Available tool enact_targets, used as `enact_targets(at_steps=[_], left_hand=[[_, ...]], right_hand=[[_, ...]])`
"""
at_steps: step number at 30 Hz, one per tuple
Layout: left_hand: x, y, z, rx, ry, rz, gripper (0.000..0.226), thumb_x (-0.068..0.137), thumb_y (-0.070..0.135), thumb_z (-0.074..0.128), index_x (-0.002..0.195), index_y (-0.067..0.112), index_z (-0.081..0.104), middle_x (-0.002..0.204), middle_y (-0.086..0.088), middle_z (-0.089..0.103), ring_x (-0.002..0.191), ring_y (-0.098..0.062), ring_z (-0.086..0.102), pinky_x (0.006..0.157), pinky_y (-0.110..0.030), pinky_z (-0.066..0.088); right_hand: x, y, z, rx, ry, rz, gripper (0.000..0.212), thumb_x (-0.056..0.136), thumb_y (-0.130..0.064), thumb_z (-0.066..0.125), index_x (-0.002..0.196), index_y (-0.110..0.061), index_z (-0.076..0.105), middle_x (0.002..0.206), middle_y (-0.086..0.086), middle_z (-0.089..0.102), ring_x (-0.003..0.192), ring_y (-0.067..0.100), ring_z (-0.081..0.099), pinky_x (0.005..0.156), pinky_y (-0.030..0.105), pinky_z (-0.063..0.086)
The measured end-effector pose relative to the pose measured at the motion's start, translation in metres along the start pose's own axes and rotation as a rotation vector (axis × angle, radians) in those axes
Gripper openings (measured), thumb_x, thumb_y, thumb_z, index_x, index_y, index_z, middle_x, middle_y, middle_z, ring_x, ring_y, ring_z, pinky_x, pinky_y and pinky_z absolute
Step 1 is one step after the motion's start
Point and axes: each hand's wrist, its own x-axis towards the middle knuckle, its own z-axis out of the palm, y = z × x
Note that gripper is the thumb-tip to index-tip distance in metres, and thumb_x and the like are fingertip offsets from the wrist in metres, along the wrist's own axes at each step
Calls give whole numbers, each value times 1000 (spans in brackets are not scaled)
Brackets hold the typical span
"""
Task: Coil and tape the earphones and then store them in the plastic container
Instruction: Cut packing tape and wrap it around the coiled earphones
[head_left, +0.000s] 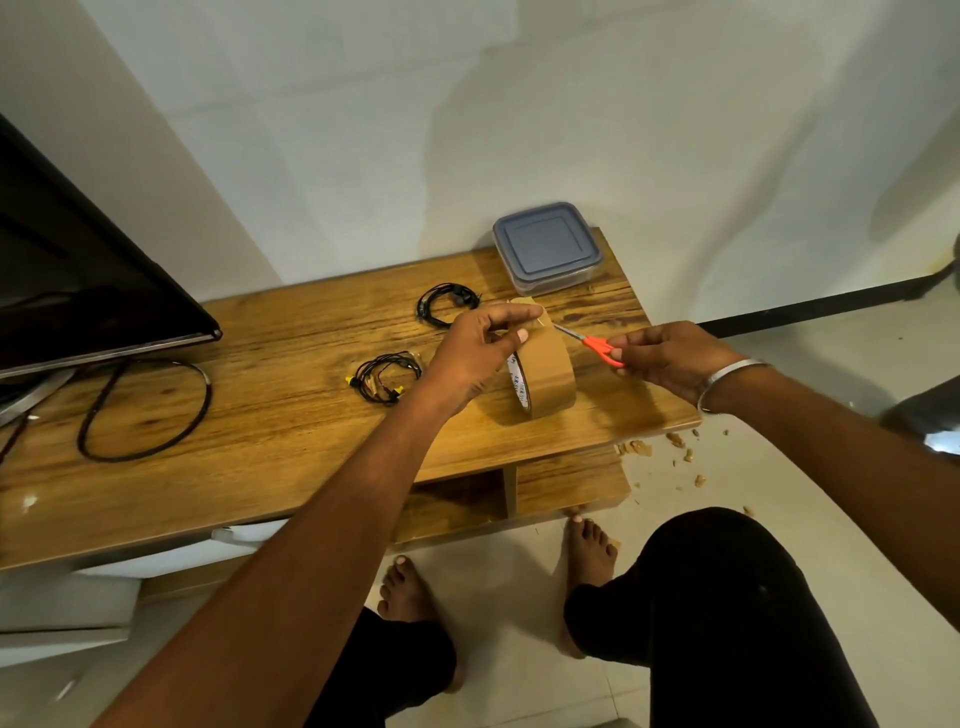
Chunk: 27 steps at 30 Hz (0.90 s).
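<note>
A brown tape roll (548, 371) stands on edge on the wooden table (270, 431). My left hand (475, 351) pinches the tape's loose end and holds it up above the roll. My right hand (670, 356) grips small orange-handled scissors (597, 347), whose blades touch the tape strip beside my left fingers. Two coiled black earphones lie on the table: one coil (445, 307) behind my left hand, another with yellow tips (384, 376) to its left. The plastic container (548, 249) with a grey-blue lid sits shut at the table's far right corner.
A dark monitor (78, 280) stands at the left, with a looped black cable (148, 410) lying in front of it. Brown tape scraps (680, 447) litter the floor by the table's right edge. My knees and bare feet are below the table front.
</note>
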Motion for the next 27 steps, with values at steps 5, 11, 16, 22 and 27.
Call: enact_targets(at_steps=[5, 11, 16, 22, 27], left_hand=[[-2, 0, 0, 8, 1, 3, 33, 92, -4, 56, 121, 9, 65, 131, -2, 60, 121, -11, 53, 102, -24, 45], [-2, -1, 0, 11, -8, 5, 33, 93, -4, 55, 120, 11, 66, 131, -3, 61, 124, -13, 52, 103, -27, 45], [-3, -2, 1, 9, -10, 19, 35, 93, -4, 55, 122, 12, 65, 133, -3, 60, 125, -13, 52, 105, -31, 45], [-3, -5, 2, -4, 0, 31, 41, 92, -3, 56, 127, 18, 62, 138, 0, 57, 130, -12, 49, 107, -36, 44], [-3, -4, 2, -57, -6, 12, 43, 91, -7, 57, 127, 16, 62, 139, 0, 55, 127, -12, 51, 105, -39, 47]], right_hand=[[-2, 5, 0, 176, -60, 23, 33, 83, 10, 57, 116, 5, 58, 106, 15, 66, 92, 20, 65, 75, 24, 58], [-1, 8, 3, 206, -178, 53, 26, 85, 12, 51, 109, 5, 61, 102, 14, 68, 87, 20, 69, 77, 27, 59], [2, 8, 5, -233, -200, 35, 12, 83, 4, 61, 91, 0, 68, 95, 15, 70, 88, 24, 68, 80, 28, 58], [4, 9, 13, -262, -197, 58, 8, 83, 1, 62, 85, -5, 67, 89, 11, 68, 88, 25, 67, 89, 34, 54], [3, 10, 13, -178, -200, 37, 4, 84, -3, 63, 84, -5, 65, 93, 11, 67, 89, 25, 66, 84, 30, 56]])
